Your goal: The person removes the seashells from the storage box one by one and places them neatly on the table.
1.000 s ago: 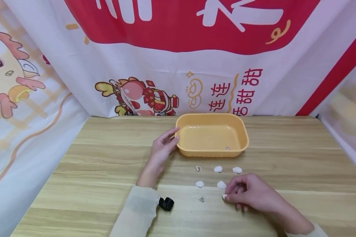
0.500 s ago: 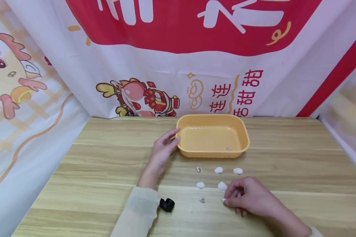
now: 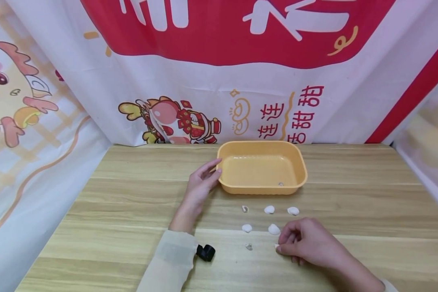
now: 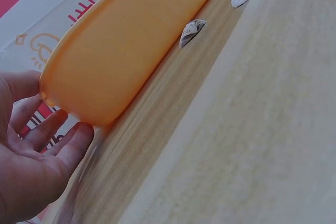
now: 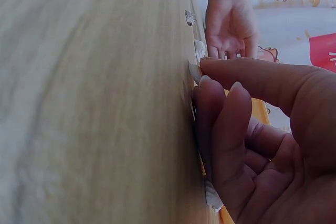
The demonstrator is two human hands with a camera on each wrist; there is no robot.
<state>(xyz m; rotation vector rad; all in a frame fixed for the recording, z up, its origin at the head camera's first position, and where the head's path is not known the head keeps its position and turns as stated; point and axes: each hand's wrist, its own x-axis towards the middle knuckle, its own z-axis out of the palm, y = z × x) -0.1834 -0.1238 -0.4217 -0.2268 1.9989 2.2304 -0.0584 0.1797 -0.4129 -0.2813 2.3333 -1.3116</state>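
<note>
My right hand pinches a small white seashell between thumb and fingertips, low over the table; the fingers hide most of the shell. In the right wrist view the pinched seashell shows at the thumb tip. My left hand rests its fingertips against the left end of a yellow plastic basin. In the left wrist view the left hand has loosely bent fingers touching the basin's end wall. One small shell lies inside the basin, near its front right corner.
Several shells lie in rows before the basin, among them a white shell beside my right fingers and a greyish shell further left. The wooden table ends at a printed cloth. A black strap piece sits at my left cuff.
The head view has shifted very slightly. Both hands stay in nearly the same places, the left at the basin and the right pinching the shell.
</note>
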